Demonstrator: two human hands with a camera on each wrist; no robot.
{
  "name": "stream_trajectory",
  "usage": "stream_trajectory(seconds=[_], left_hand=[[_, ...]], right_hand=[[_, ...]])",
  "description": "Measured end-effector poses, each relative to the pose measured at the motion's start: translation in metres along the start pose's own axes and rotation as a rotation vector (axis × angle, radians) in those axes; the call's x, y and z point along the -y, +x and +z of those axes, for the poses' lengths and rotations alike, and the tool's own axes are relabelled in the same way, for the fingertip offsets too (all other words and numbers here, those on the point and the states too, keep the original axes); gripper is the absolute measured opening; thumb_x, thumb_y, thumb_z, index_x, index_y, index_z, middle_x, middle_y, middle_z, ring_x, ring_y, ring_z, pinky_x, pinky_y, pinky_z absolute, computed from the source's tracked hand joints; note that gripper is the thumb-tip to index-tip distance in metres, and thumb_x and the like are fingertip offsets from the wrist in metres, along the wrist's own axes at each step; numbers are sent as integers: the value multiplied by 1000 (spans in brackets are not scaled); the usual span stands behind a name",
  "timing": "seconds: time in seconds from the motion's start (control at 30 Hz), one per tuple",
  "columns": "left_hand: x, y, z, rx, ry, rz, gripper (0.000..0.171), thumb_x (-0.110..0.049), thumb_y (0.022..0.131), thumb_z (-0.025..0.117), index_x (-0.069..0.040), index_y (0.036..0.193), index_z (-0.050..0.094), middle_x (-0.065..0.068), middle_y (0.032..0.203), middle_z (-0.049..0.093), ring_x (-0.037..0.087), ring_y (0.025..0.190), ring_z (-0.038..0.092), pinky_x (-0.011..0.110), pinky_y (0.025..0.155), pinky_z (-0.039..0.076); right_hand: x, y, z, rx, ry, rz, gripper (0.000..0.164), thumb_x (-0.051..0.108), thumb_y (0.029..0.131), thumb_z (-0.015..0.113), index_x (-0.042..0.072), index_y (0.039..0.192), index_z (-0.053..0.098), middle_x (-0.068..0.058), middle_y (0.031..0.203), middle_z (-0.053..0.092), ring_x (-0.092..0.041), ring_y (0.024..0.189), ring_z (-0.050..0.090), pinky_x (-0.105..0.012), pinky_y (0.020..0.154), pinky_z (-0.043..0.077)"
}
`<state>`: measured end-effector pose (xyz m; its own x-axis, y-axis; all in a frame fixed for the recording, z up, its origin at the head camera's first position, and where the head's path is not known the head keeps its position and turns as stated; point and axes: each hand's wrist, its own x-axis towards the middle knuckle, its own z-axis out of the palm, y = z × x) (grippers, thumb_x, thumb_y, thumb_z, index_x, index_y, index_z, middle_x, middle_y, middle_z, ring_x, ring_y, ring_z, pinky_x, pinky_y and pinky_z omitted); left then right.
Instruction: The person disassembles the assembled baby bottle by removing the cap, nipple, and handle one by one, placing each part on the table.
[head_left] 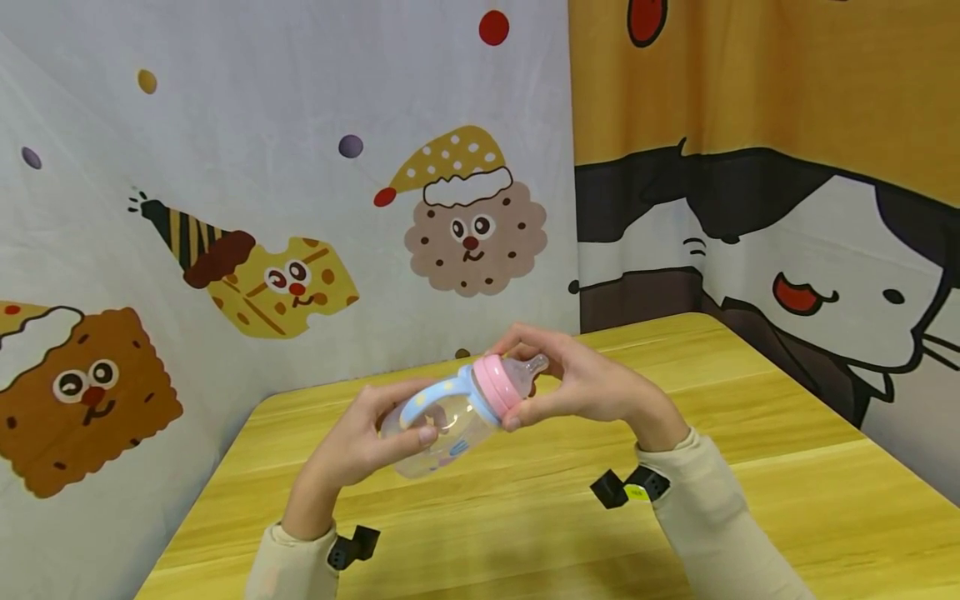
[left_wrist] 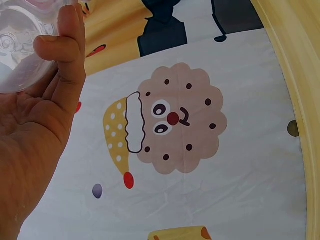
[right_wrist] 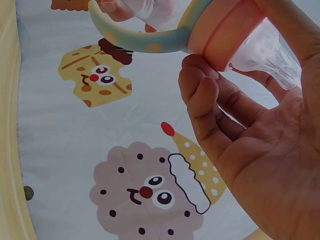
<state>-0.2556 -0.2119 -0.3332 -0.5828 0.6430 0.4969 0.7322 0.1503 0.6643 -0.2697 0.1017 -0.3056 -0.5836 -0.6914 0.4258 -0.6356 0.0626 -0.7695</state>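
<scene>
A clear baby bottle [head_left: 447,423] is held tilted above the table, its teat pointing up to the right. The left hand [head_left: 367,437] grips the bottle's body, thumb across the near side. The pink collar ring [head_left: 497,386] sits round the neck, and the right hand [head_left: 581,379] pinches it between thumb and fingers. A clear teat [head_left: 531,367] stands out of the ring, in front of the right palm. A light blue handle [right_wrist: 145,40] with yellow spots arcs off the neck in the right wrist view. The clear bottle base [left_wrist: 15,55] shows inside the left fingers in the left wrist view.
The wood-grain table [head_left: 480,517] lies under both hands. A white cloth [head_left: 255,125] printed with cartoon snacks hangs behind it, and an orange cloth [head_left: 810,92] with a cartoon cat hangs at the right. A small black camera [head_left: 628,487] is strapped to the right wrist.
</scene>
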Motion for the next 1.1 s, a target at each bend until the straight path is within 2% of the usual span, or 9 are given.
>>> stream_trajectory(seconds=[0.23, 0.37, 0.57, 0.67, 0.9, 1.1], left_hand=[[-2, 0, 0, -11, 21, -6, 34, -8, 97, 67, -8, 131, 71, 6, 98, 75, 15, 78, 69, 36, 66, 62], [-2, 1, 0, -7, 22, 0, 33, -7, 97, 67, -8, 131, 71, 5, 96, 74, 15, 78, 68, 36, 66, 62], [-2, 0, 0, -6, 20, -5, 33, -7, 98, 67, -7, 131, 71, 5, 95, 75, 15, 78, 68, 35, 68, 61], [-3, 0, 0, -10, 24, -17, 32, -8, 98, 67, -9, 130, 72, 3, 95, 75, 15, 77, 68, 34, 68, 61], [-3, 1, 0, -20, 24, -35, 34, -9, 97, 68, -10, 131, 72, 8, 98, 75, 15, 78, 69, 36, 67, 62], [-6, 1, 2, -33, 13, -33, 36, -10, 97, 70, -8, 133, 71, 8, 101, 76, 16, 81, 70, 37, 68, 63]], right_hand=[[-1, 0, 0, -3, -27, -9, 49, 29, 86, 89, 21, 127, 63, -3, 115, 74, -28, 105, 68, -50, 87, 53], [-1, 0, -1, -3, -36, -9, 49, 30, 86, 89, 21, 127, 63, -3, 114, 74, -28, 105, 67, -51, 85, 54], [0, 0, 0, 3, 2, -3, 50, 29, 86, 90, 22, 128, 63, -5, 115, 73, -30, 103, 67, -44, 83, 57], [0, 0, 0, 13, 12, -13, 50, 25, 87, 90, 21, 129, 63, -5, 117, 73, -30, 104, 67, -43, 85, 58], [0, -1, -2, 8, -45, -32, 52, 24, 87, 91, 23, 131, 63, 1, 120, 72, -25, 113, 66, -52, 98, 51], [3, -4, -3, -20, -91, -9, 57, 23, 86, 91, 27, 135, 62, 2, 118, 72, -23, 109, 65, -43, 93, 54]])
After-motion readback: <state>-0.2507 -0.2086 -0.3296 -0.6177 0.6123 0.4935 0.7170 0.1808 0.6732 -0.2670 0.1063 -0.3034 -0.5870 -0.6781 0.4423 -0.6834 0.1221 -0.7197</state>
